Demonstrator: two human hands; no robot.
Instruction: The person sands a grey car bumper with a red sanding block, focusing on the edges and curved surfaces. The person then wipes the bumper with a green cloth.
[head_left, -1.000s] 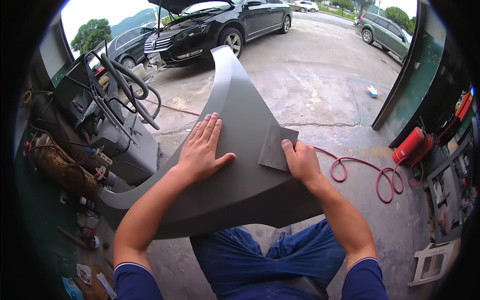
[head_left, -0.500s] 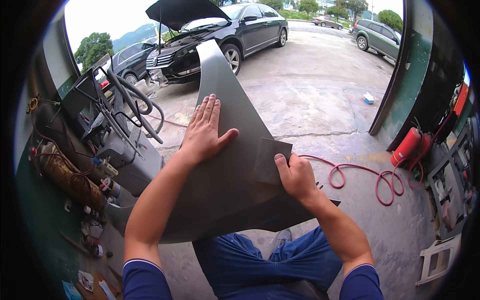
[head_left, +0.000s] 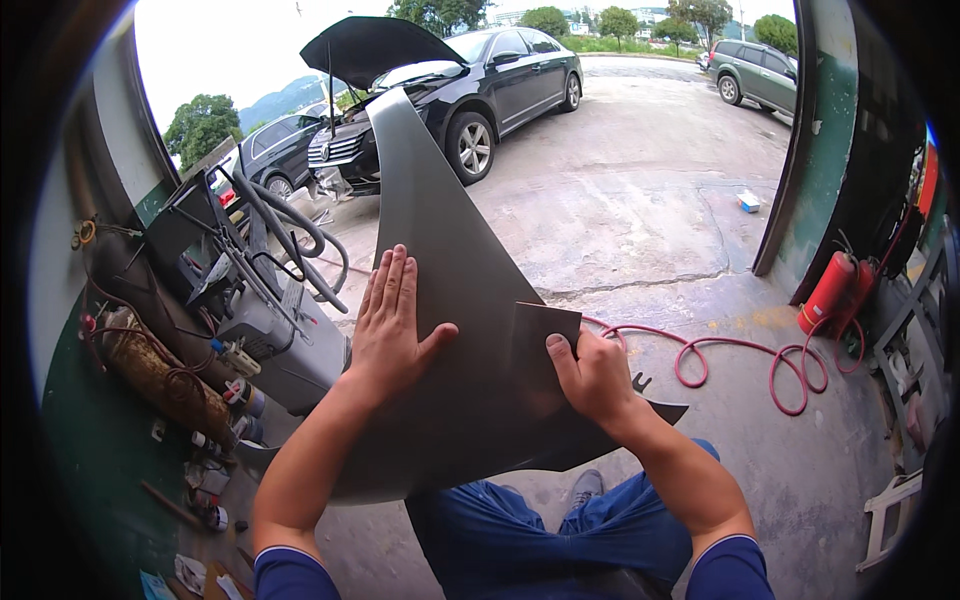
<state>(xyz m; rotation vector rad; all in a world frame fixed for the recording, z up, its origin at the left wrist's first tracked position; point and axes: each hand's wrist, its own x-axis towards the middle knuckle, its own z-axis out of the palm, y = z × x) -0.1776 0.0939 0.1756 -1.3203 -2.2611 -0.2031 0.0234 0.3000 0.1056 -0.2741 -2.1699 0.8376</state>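
Observation:
A dark grey car fender (head_left: 450, 235) is propped up before me above my knees, its narrow end pointing away. My left hand (head_left: 390, 335) lies flat on its left part, fingers together and stretched forward, thumb out to the side. At the right edge my right hand (head_left: 595, 375) is closed, with its thumb on top of a dark rectangular sheet of sandpaper (head_left: 540, 345). The sheet lies against the fender surface. The fingers under the edge are mostly hidden.
A black car (head_left: 510, 85) with its hood up stands outside. Left is a grey machine (head_left: 290, 350) with thick hoses, beside a rusty cylinder (head_left: 165, 370). A red hose (head_left: 735, 347) coils on the floor near red fire extinguishers (head_left: 828, 290). A white stool (head_left: 890, 515) stands lower right.
My left hand has slid toward me along the fender. The fender's far end has swung left. My right hand keeps its hold on the sandpaper, and the view has shifted slightly.

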